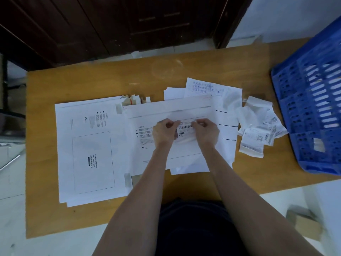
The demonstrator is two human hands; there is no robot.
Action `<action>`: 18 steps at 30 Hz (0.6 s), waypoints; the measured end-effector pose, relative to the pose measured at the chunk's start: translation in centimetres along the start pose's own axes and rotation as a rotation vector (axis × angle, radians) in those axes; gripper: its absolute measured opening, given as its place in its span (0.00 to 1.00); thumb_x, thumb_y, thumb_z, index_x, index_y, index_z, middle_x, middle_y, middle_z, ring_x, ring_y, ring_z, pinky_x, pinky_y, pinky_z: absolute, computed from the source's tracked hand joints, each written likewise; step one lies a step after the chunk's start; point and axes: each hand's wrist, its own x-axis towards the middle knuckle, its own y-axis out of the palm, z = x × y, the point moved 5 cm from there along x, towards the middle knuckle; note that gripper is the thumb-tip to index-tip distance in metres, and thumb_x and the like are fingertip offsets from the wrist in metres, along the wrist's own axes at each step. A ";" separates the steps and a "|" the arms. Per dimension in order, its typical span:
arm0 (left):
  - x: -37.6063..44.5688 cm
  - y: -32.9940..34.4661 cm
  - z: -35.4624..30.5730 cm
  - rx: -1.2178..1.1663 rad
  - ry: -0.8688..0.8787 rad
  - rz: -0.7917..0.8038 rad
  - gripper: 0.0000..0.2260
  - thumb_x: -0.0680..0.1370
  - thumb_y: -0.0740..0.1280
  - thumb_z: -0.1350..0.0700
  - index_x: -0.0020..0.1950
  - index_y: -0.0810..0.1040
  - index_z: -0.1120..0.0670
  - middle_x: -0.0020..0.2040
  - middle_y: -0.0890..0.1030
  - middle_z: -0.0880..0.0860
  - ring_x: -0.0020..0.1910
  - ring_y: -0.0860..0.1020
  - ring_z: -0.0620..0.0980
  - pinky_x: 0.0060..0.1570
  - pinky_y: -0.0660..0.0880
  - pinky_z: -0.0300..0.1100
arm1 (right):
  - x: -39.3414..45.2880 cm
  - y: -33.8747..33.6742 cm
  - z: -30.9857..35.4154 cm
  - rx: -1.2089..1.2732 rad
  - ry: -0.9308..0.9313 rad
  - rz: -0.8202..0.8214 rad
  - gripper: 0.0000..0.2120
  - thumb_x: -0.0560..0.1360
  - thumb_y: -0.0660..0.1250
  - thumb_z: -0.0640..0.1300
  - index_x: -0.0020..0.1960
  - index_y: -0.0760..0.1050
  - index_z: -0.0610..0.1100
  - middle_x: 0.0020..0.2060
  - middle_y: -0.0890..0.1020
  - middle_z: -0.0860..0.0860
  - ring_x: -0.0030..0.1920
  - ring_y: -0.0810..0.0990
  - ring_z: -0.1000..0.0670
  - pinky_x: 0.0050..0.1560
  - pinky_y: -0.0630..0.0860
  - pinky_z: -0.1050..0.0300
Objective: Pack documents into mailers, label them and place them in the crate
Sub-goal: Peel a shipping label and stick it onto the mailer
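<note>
A white mailer lies flat in the middle of the wooden table. Over it I hold a small barcode label between both hands. My left hand pinches the label's left edge and my right hand pinches its right edge. The label's lower part is hidden by my fingers. A stack of white mailers lies to the left, the top one printed with a waybill box. The blue plastic crate stands tilted at the table's right end.
Sheets of paper documents lie under and right of the mailer. A heap of loose labels and backing paper sits between them and the crate. Dark wooden furniture stands behind the table. A cardboard piece lies on the floor at lower right.
</note>
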 end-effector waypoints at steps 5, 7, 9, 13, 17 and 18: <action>0.3 0.4 0.3 0.013 -0.016 0.031 0.08 0.70 0.73 0.47 0.37 0.78 0.48 0.33 0.82 0.46 0.32 0.81 0.47 0.41 0.81 0.46 | 0.2 0.3 0.3 -0.037 0.049 -0.019 0.07 0.71 0.68 0.47 0.49 0.81 0.49 0.38 0.79 0.57 0.37 0.75 0.54 0.38 0.68 0.62; 0.2 0.4 0.3 0.021 -0.014 0.050 0.08 0.67 0.74 0.49 0.38 0.76 0.47 0.35 0.82 0.45 0.33 0.82 0.47 0.40 0.81 0.48 | 0.2 0.5 0.4 -0.046 0.066 -0.017 0.07 0.71 0.68 0.48 0.48 0.81 0.49 0.37 0.79 0.57 0.37 0.75 0.54 0.35 0.66 0.62; 0.2 0.4 0.4 0.023 -0.015 0.071 0.10 0.67 0.75 0.51 0.40 0.75 0.47 0.36 0.82 0.46 0.32 0.82 0.47 0.39 0.81 0.49 | 0.2 0.7 0.4 -0.056 0.074 -0.017 0.07 0.71 0.67 0.48 0.48 0.81 0.49 0.38 0.79 0.57 0.38 0.75 0.53 0.33 0.65 0.62; 0.1 0.5 0.3 0.015 0.021 0.105 0.11 0.66 0.74 0.56 0.39 0.73 0.47 0.36 0.80 0.44 0.34 0.82 0.49 0.38 0.81 0.51 | 0.2 0.7 0.6 -0.056 0.083 -0.016 0.06 0.72 0.67 0.47 0.48 0.80 0.49 0.38 0.79 0.57 0.39 0.76 0.52 0.33 0.63 0.63; 0.3 0.3 0.6 0.000 0.048 0.057 0.08 0.68 0.73 0.57 0.37 0.76 0.47 0.35 0.81 0.44 0.33 0.82 0.48 0.36 0.81 0.52 | 0.0 0.7 0.5 -0.042 0.066 -0.012 0.06 0.72 0.66 0.47 0.48 0.79 0.49 0.38 0.79 0.58 0.40 0.77 0.52 0.34 0.65 0.62; 0.3 0.1 0.6 -0.015 0.051 0.040 0.07 0.70 0.73 0.57 0.37 0.77 0.47 0.35 0.82 0.45 0.32 0.82 0.49 0.35 0.81 0.52 | 0.0 0.7 0.5 -0.042 0.066 -0.010 0.06 0.72 0.66 0.48 0.48 0.79 0.49 0.38 0.79 0.58 0.40 0.76 0.53 0.33 0.65 0.63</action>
